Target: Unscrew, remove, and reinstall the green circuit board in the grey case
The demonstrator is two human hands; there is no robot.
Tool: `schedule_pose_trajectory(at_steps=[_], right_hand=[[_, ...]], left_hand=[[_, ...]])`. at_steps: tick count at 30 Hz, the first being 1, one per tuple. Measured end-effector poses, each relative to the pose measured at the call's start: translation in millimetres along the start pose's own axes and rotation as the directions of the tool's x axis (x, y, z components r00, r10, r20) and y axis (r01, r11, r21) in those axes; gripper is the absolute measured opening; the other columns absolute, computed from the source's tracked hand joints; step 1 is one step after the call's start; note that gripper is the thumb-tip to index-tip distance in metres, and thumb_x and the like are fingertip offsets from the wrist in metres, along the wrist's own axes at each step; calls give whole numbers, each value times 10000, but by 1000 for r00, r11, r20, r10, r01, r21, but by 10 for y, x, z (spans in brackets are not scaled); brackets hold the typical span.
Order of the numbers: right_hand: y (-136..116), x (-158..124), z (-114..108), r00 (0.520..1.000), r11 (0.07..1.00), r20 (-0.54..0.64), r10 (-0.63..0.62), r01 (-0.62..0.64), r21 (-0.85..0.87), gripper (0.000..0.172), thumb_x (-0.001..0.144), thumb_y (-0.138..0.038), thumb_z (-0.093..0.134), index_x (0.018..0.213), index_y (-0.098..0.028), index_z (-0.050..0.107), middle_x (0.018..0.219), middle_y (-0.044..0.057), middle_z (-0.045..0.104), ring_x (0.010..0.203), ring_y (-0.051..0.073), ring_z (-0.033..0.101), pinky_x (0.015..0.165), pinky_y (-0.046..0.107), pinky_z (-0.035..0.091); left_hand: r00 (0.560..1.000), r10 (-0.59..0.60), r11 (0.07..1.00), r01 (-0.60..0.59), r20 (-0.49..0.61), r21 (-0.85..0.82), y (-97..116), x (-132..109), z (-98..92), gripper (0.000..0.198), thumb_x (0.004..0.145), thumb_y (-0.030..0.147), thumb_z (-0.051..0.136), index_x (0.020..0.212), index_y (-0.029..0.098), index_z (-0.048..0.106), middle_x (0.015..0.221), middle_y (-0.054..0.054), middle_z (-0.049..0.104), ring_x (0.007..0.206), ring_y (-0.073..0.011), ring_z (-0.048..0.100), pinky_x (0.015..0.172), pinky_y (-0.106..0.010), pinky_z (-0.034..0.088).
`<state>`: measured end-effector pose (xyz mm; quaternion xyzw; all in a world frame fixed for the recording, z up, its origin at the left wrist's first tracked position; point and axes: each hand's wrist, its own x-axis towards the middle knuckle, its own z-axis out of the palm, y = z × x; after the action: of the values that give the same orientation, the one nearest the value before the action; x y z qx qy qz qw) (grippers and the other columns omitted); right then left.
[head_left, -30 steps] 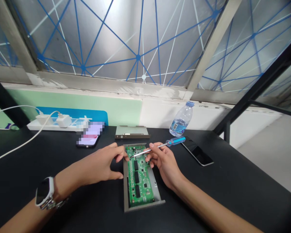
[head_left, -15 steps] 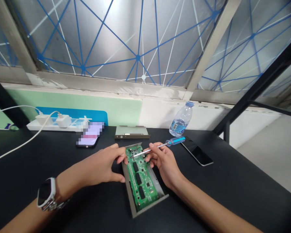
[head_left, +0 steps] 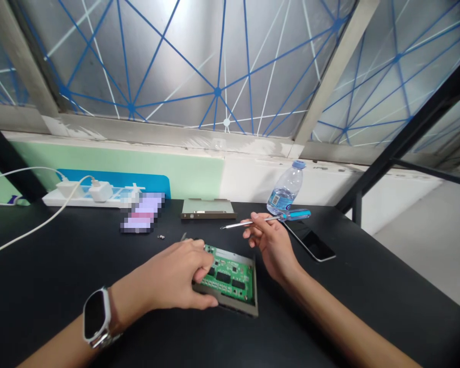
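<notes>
Circuit board (head_left: pixel 232 272) and metal tray (head_left: pixel 233 302) sit in from the back edge of the bench (head_left: pixel 61 266), left end clasped by the left hand (head_left: pixel 180 273), best handled by the walls, the screwdriver (head_left: pixel 291 215) pinched in the right hand (head_left: pixel 274 246) held clear.

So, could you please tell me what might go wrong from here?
The tiny silvery parts loose on the black tabletop could get brushed away. The left hand overlaps the green rectangular circuit board, so pressing might damage it. The blue-handled metal screwdriver might bump the clear plastic bottle nearby.
</notes>
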<state>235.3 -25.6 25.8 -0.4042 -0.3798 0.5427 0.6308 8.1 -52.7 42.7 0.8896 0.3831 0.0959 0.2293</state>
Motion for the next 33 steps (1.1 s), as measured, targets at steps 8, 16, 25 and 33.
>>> schedule_pose_trajectory(at_steps=[8,16,25,33], right_hand=[[18,7,-12,1000,1000,6,1,-1,-2,336,748,-395,797,793,-178,545,790,39,716,543,114,611,442,195,398],[-50,67,-69,994,994,9,-105,105,-1,315,779,-350,778,838,-195,511,763,28,705,576,142,655,439,196,437],[-22,40,-41,983,984,84,-165,169,-53,331,841,-431,713,950,-249,458,678,-38,660,582,207,722,450,247,520],[30,-16,1,971,963,155,-182,208,-173,298,879,-453,659,963,-242,465,699,-37,642,556,195,715,441,256,537]], left_hand=[[995,95,994,-94,-14,52,301,219,234,240,756,220,591,609,207,401,633,3,484,613,-178,499,578,-302,311],[933,-208,978,204,-293,-47,258,550,345,206,799,149,524,626,216,436,545,14,488,494,-160,478,519,-290,263],[874,-40,998,63,-484,31,-403,475,105,95,893,276,550,956,207,560,985,-49,595,929,-236,565,805,-376,435],[870,-58,992,-4,-490,-126,-626,518,207,174,896,146,522,927,193,687,910,-46,662,798,-183,613,760,-330,472]])
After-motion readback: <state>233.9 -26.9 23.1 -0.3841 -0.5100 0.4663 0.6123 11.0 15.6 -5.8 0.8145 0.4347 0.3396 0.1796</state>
